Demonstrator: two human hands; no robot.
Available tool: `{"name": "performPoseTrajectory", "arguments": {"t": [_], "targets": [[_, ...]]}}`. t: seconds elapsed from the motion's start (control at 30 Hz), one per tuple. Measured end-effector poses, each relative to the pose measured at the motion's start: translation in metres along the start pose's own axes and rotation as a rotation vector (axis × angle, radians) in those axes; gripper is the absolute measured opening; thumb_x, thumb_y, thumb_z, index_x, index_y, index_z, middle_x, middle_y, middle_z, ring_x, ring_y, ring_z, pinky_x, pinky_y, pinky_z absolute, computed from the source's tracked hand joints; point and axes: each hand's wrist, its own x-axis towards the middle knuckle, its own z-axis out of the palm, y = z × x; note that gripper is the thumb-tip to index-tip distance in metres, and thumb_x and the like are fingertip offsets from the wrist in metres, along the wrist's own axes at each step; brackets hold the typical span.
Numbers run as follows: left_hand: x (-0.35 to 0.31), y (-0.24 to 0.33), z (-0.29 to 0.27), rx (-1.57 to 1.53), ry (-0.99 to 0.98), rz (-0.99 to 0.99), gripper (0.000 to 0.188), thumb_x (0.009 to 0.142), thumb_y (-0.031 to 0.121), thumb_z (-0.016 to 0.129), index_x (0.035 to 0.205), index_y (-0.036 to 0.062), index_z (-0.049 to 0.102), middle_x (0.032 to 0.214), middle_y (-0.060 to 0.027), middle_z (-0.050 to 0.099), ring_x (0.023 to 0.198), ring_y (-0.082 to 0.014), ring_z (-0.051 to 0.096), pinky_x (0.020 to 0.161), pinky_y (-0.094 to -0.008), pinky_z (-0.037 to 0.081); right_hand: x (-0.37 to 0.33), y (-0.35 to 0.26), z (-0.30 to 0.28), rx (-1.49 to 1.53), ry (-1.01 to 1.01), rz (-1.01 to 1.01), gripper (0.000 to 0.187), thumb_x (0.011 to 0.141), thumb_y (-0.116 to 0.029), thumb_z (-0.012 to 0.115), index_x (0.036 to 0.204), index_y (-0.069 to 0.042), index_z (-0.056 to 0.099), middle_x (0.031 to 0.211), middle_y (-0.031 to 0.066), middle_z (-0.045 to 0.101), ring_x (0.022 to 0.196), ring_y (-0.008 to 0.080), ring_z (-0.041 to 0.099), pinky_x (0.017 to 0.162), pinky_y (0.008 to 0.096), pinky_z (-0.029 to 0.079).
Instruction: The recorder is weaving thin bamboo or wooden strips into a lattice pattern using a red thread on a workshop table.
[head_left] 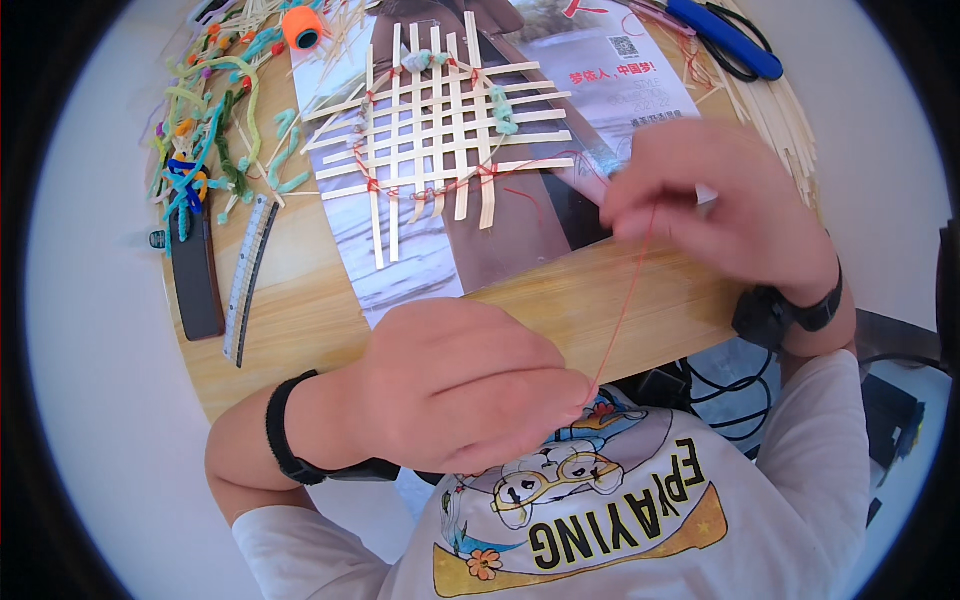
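A red thread (627, 300) runs taut between my two hands, near the table's front edge. My left hand (465, 385) pinches its lower end close to my shirt. Higher and to the right, my right hand (715, 200) is closed on the thread's other end, slightly blurred. Beyond them lies a woven lattice of pale bamboo strips (430, 125), its strip ends sticking out all round. A ring of red thread and pale green fuzzy yarn (503, 110) is tied onto the lattice. Loose red thread trails from its right side toward my right hand.
A printed poster (405, 265) lies under the lattice. At left are tangled colourful yarn pieces (240, 75), a dark bar (196, 280), a clear ruler (248, 280) and an orange thread spool (301, 28). Blue-handled scissors (735, 40) and loose strips (775, 115) lie at far right.
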Motion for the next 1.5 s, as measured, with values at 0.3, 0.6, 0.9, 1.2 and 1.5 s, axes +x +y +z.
{"name": "performPoseTrajectory", "arguments": {"t": [0.3, 0.6, 0.9, 1.2, 1.5], "targets": [[0.002, -0.001, 0.002, -0.017, -0.003, 0.016, 0.02, 0.082, 0.0, 0.074, 0.101, 0.0043, 0.072, 0.084, -0.0058, 0.073, 0.063, -0.019, 0.066, 0.051, -0.0295, 0.049, 0.005, 0.031, -0.005, 0.085, 0.356, -0.17, 0.013, 0.096, 0.002, 0.063, 0.108, 0.003, 0.067, 0.106, 0.0097, 0.07, 0.095, 0.0156, 0.065, 0.089, 0.0296, 0.05], [0.001, 0.0, 0.002, -0.025, 0.009, -0.022, 0.018, 0.083, 0.0, 0.072, 0.101, 0.0038, 0.073, 0.083, -0.0061, 0.073, 0.064, -0.0196, 0.066, 0.052, -0.0303, 0.049, -0.009, -0.003, -0.033, 0.32, -0.227, 0.173, 0.038, 0.09, -0.022, 0.075, 0.117, 0.004, 0.069, 0.105, 0.015, 0.07, 0.091, 0.0188, 0.066, 0.075, 0.031, 0.051], [0.001, -0.003, 0.007, -0.037, 0.057, -0.083, 0.017, 0.084, 0.003, 0.076, 0.1, 0.0067, 0.075, 0.084, -0.0052, 0.071, 0.068, -0.023, 0.067, 0.056, -0.0327, 0.051, -0.031, -0.056, -0.012, -0.138, 0.486, -0.263, 0.039, 0.088, -0.039, 0.071, 0.107, -0.006, 0.067, 0.093, 0.0082, 0.066, 0.078, 0.0202, 0.06, 0.069, 0.0317, 0.046], [-0.002, -0.003, 0.012, -0.033, 0.068, -0.118, 0.008, 0.088, 0.009, 0.073, 0.096, 0.0095, 0.072, 0.08, -0.0065, 0.066, 0.07, -0.0262, 0.065, 0.057, -0.0364, 0.051, -0.099, -0.041, -0.032, -0.146, 0.567, -0.847, 0.028, 0.092, -0.034, 0.066, 0.104, -0.008, 0.067, 0.09, 0.0047, 0.064, 0.08, 0.0184, 0.059, 0.072, 0.0318, 0.045], [-0.001, -0.005, 0.008, -0.063, 0.054, -0.085, 0.015, 0.087, 0.002, 0.075, 0.101, 0.0049, 0.075, 0.083, -0.0066, 0.072, 0.068, -0.0223, 0.068, 0.058, -0.0321, 0.052, -0.088, -0.048, -0.034, -0.14, 0.553, -0.872, 0.02, 0.094, -0.028, 0.067, 0.102, -0.009, 0.067, 0.092, 0.0016, 0.064, 0.082, 0.0149, 0.059, 0.076, 0.0297, 0.045]]}}
